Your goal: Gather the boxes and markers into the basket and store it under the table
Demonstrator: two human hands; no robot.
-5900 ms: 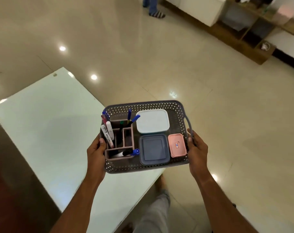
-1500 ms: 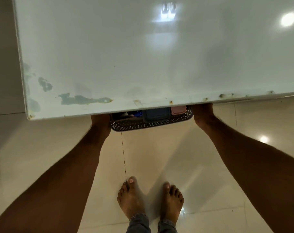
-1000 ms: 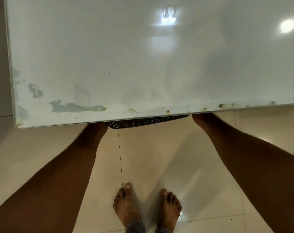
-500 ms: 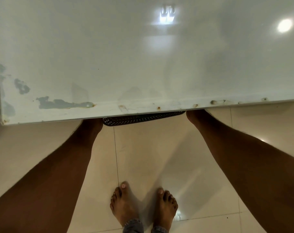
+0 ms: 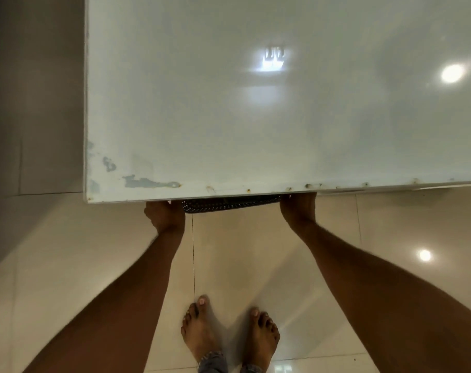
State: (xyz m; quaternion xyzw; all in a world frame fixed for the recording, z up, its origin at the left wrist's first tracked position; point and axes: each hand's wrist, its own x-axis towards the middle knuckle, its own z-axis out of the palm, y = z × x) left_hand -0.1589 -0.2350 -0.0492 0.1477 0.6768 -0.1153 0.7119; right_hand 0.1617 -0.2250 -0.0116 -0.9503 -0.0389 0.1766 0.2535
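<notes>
Late in the task, by the look of it: basket (image 5: 230,205) almost wholly under the tabletop (image 5: 255,117), only a thin perforated strip of its near wall showing past the near edge. Boxes and markers out of sight, presumably inside, though not confirmable from here.

Left hand (image 5: 164,215) at the basket's left end, right hand (image 5: 299,208) at its right end, one to each side so the load goes in level and straight. Fingers of both tucked beneath the tabletop edge and hidden; whether wrapped round the basket walls, pressed flat against them, or already loosened cannot be told.

Arms stretched forward and down, bare feet (image 5: 229,335) planted on the tiled floor (image 5: 390,224) well back from the edge, a stance suited to reaching low.

Probably remaining: set the basket down fully and draw the hands clear without catching knuckles on the chipped, rust-spotted near edge.
</notes>
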